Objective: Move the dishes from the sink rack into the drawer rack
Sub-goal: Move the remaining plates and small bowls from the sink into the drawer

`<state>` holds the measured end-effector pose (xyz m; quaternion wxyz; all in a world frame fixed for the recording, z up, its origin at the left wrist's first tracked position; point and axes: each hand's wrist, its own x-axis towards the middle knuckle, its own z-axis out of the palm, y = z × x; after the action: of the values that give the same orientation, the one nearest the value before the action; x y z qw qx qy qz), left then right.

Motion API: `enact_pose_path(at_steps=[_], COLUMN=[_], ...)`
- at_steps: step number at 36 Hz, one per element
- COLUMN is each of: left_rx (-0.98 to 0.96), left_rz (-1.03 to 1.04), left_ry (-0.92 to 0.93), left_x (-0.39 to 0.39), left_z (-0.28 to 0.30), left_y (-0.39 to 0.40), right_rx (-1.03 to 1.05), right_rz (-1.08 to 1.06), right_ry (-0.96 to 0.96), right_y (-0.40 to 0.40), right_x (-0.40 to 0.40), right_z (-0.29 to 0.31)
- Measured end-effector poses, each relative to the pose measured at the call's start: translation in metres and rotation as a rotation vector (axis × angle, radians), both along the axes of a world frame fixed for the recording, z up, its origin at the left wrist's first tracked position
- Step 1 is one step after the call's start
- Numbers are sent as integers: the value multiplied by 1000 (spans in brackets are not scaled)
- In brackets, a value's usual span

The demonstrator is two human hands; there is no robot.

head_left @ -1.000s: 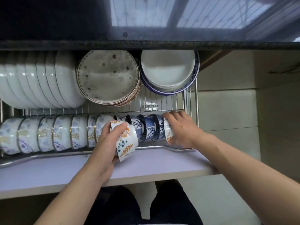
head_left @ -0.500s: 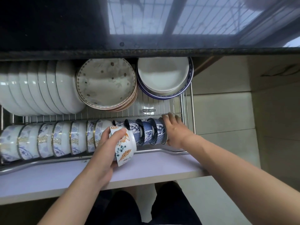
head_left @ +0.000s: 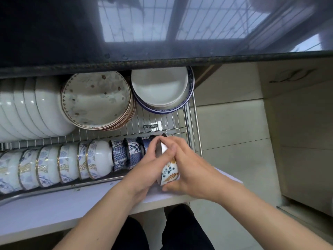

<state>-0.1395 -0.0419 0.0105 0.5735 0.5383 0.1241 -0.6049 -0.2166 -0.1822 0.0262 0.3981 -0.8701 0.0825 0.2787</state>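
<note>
Both hands hold a small white bowl with orange and blue leaf print [head_left: 169, 173] on its side at the right end of the front row in the wire drawer rack [head_left: 167, 124]. My left hand [head_left: 144, 166] grips its rim side, with fingers over the top. From the right, my right hand [head_left: 191, 168] curls round its base, thumb underneath. To the left stand several dark blue patterned bowls [head_left: 126, 153] on edge, then a row of white and blue bowls with gold bands [head_left: 63, 163]. The sink rack is out of view.
At the back of the drawer stand white bowls [head_left: 30, 109], a stack of speckled plates [head_left: 95, 100] and blue-rimmed white dishes [head_left: 160, 87]. The white drawer front [head_left: 54, 210] runs below the hands. A dark countertop edge [head_left: 162, 60] overhangs the drawer. Tiled floor lies to the right.
My left hand carried the leaf-print bowl rightward to the row's right end. My right hand left the blue bowls and took hold of that bowl's other side.
</note>
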Motion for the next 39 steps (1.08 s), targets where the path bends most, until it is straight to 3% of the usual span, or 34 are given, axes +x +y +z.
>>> enact_pose_path(at_steps=[3, 5, 7, 9, 11, 16, 39], left_rx=[-1, 69, 268, 391, 337, 324, 327], left_rz=[-117, -145, -331, -710, -930, -1092, -1143], left_ry=[-23, -154, -487, -931, -1098, -1126, -1200], left_x=[3, 8, 16, 20, 19, 15, 32], left_z=[-10, -22, -44, -65, -83, -113, -132], left_y=[-1, -3, -7, -13, -22, -43, -21], right_rx=[-113, -249, -425, -575, -656, -725, -740], right_rz=[56, 123, 221, 335, 419, 537, 480], right_ry=[-56, -125, -145, -138, -128, -10, 155], right_y=[-13, -21, -31, -39, -40, -40, -13], right_x=[-5, -6, -4, 1, 9, 28, 32], right_z=[-7, -16, -26, -37, -48, -68, -103])
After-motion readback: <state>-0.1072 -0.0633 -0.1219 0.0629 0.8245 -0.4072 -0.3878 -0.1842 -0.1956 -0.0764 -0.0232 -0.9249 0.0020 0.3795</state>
